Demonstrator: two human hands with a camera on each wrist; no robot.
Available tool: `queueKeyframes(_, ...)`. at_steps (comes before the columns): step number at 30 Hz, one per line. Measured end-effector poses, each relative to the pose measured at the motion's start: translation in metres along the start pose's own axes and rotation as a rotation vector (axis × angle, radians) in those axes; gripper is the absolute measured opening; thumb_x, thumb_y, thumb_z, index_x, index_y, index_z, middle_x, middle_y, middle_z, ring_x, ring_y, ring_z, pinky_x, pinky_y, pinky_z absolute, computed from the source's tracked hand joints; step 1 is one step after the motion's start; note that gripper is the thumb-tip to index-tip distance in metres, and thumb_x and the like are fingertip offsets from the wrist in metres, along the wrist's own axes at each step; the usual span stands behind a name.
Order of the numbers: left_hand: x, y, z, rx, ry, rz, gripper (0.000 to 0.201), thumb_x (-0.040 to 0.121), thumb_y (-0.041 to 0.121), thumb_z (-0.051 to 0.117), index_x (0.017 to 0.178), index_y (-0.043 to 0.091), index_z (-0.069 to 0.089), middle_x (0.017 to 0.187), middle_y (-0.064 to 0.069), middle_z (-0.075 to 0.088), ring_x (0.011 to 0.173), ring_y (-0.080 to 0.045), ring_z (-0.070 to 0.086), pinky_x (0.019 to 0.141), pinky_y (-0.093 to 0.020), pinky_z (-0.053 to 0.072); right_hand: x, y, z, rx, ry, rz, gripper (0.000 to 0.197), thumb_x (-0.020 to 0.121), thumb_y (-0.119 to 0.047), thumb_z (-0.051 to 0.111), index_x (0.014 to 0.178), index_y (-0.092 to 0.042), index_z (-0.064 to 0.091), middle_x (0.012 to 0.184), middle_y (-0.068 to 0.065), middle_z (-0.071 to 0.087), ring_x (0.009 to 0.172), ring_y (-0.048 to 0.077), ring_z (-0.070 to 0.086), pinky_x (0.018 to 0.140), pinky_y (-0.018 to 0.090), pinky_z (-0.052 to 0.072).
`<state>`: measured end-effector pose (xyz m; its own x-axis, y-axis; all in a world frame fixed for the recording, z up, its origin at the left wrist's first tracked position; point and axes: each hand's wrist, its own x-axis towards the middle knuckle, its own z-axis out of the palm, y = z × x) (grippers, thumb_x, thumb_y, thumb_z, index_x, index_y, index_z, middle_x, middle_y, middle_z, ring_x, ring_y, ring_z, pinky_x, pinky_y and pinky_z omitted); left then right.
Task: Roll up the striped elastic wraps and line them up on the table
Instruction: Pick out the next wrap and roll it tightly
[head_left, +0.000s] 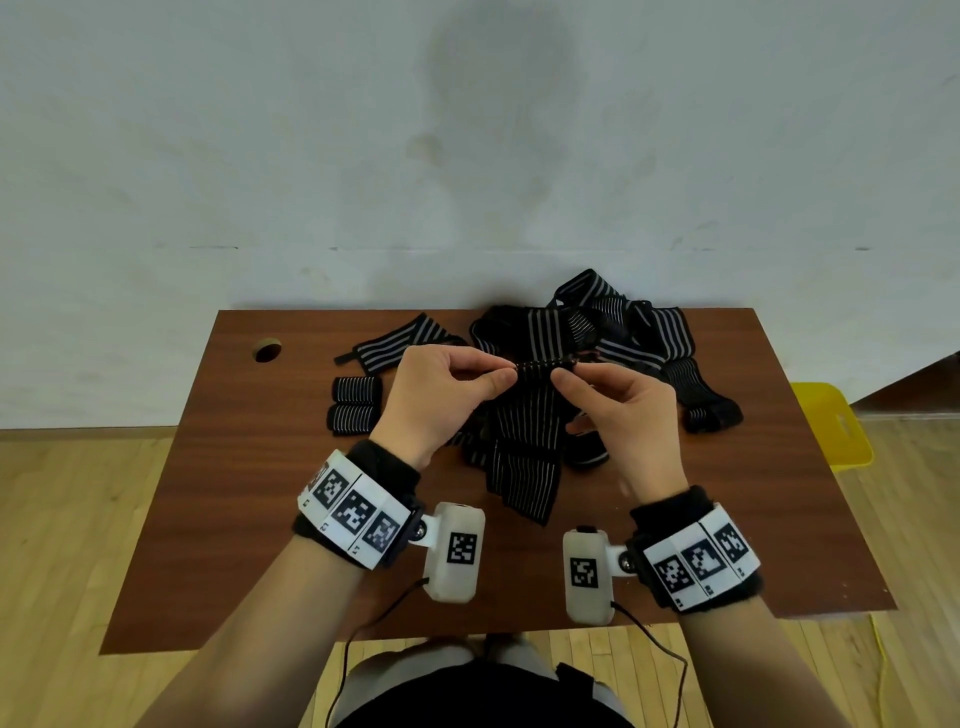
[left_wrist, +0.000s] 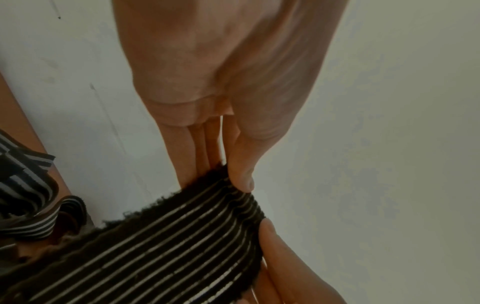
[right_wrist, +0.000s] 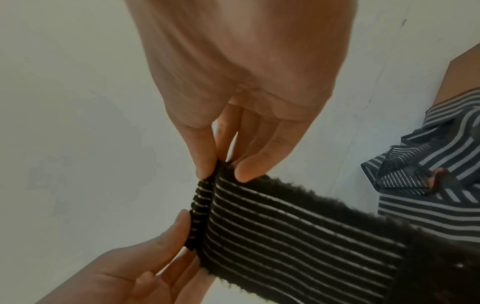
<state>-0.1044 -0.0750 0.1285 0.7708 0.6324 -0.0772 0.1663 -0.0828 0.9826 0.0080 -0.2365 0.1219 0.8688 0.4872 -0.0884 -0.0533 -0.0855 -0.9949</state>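
Both hands hold one black wrap with thin white stripes (head_left: 524, 431) above the table. My left hand (head_left: 457, 376) pinches the left end of its folded top edge, my right hand (head_left: 597, 387) the right end. A narrow first fold runs between them (head_left: 545, 365); the rest hangs down onto the table. In the left wrist view the thumb and fingers (left_wrist: 240, 176) pinch the wrap (left_wrist: 161, 246). In the right wrist view the thumb and forefinger (right_wrist: 207, 164) pinch the folded edge (right_wrist: 200, 209). Two rolled wraps (head_left: 356, 389) (head_left: 352, 418) lie side by side at the left.
A tangled pile of loose striped wraps (head_left: 613, 332) covers the back right of the brown table (head_left: 249, 519). One flat wrap (head_left: 400, 345) lies behind the rolls. A cable hole (head_left: 267, 349) is at the far left. A yellow stool (head_left: 831, 423) stands beside the table's right edge.
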Motion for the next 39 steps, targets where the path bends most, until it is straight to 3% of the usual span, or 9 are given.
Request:
queueKeyframes(7,-0.004,-0.005,0.004,0.012,0.047,0.060,0.010,0.085,0.017,0.083,0.094,0.020,0.083,0.091,0.006,0.080,0.093,-0.008,0.075,0.091,-0.038,0.060,-0.003,0.000,0.006,0.085,0.070,0.033,0.006,0.084,-0.014,0.084,0.085,-0.017,0.079,0.077,-0.002,0.078,0.065,0.008,0.069,0.054,0.021,0.056)
queueKeyframes(12,-0.006,-0.005,0.007,-0.070,0.017,0.026,0.011,0.085,0.013,0.081,0.096,0.015,0.082,0.093,0.000,0.080,0.093,-0.014,0.076,0.087,-0.037,0.062,-0.006,0.002,0.005,0.087,0.098,0.033,0.006,0.084,-0.014,0.084,0.086,-0.015,0.079,0.077,-0.001,0.077,0.067,0.008,0.069,0.055,0.021,0.056)
queueKeyframes(15,-0.007,-0.001,0.003,-0.076,-0.073,-0.006,0.014,0.095,0.021,0.071,0.099,0.012,0.080,0.097,-0.003,0.079,0.095,-0.015,0.075,0.081,-0.032,0.061,-0.006,0.004,0.003,0.118,0.101,0.036,0.005,0.085,-0.014,0.083,0.089,-0.015,0.079,0.083,0.003,0.079,0.076,0.012,0.072,0.057,0.022,0.057)
queueKeyframes(19,-0.004,0.000,-0.006,-0.134,-0.236,-0.164,0.036,0.106,0.034,0.052,0.103,0.010,0.079,0.103,-0.009,0.078,0.101,-0.025,0.074,0.095,-0.048,0.058,-0.008,0.005,0.000,0.124,0.075,0.026,0.006,0.086,-0.010,0.080,0.090,-0.013,0.078,0.082,0.001,0.079,0.079,0.010,0.074,0.063,0.021,0.058)
queueKeyframes(22,0.001,-0.004,-0.010,-0.075,-0.255,-0.175,0.027,0.103,0.025,0.059,0.104,0.009,0.081,0.104,-0.008,0.079,0.106,-0.024,0.073,0.106,-0.054,0.050,-0.009,0.006,-0.001,0.134,0.052,0.039,0.008,0.087,-0.007,0.079,0.088,-0.015,0.077,0.079,-0.002,0.078,0.077,0.007,0.073,0.067,0.020,0.058)
queueKeyframes(25,0.005,-0.006,-0.013,-0.097,-0.226,-0.188,0.022,0.100,0.022,0.063,0.102,0.009,0.081,0.104,-0.009,0.079,0.109,-0.024,0.073,0.107,-0.053,0.049,-0.009,0.007,-0.004,0.118,-0.010,0.054,0.007,0.086,-0.007,0.079,0.088,-0.014,0.077,0.079,-0.002,0.078,0.077,0.007,0.073,0.070,0.018,0.056)
queueKeyframes(31,0.003,-0.010,-0.012,-0.137,-0.173,-0.181,0.021,0.101,0.019,0.062,0.103,0.008,0.080,0.102,-0.009,0.079,0.104,-0.026,0.074,0.091,-0.040,0.059,-0.010,0.004,-0.018,0.023,-0.210,0.058,0.002,0.087,-0.013,0.075,0.085,-0.014,0.076,0.083,-0.008,0.078,0.081,-0.001,0.070,0.075,0.014,0.053)
queueKeyframes(35,0.001,-0.017,-0.009,-0.137,-0.137,-0.148,0.020,0.101,0.019,0.062,0.103,0.011,0.081,0.103,-0.004,0.079,0.107,-0.024,0.073,0.095,-0.040,0.057,-0.010,0.003,-0.021,0.033,-0.259,0.079,0.012,0.079,-0.021,0.076,0.068,-0.024,0.078,0.098,-0.010,0.080,0.109,0.002,0.069,0.087,0.017,0.052)
queueKeyframes(39,-0.003,-0.014,-0.007,-0.147,-0.176,-0.099,0.025,0.097,0.030,0.066,0.105,0.011,0.081,0.105,-0.002,0.079,0.112,-0.016,0.071,0.108,-0.044,0.049,-0.010,0.003,-0.019,0.070,-0.164,0.096,0.005,0.086,-0.011,0.077,0.081,-0.011,0.075,0.073,-0.013,0.074,0.073,-0.006,0.065,0.072,0.012,0.049)
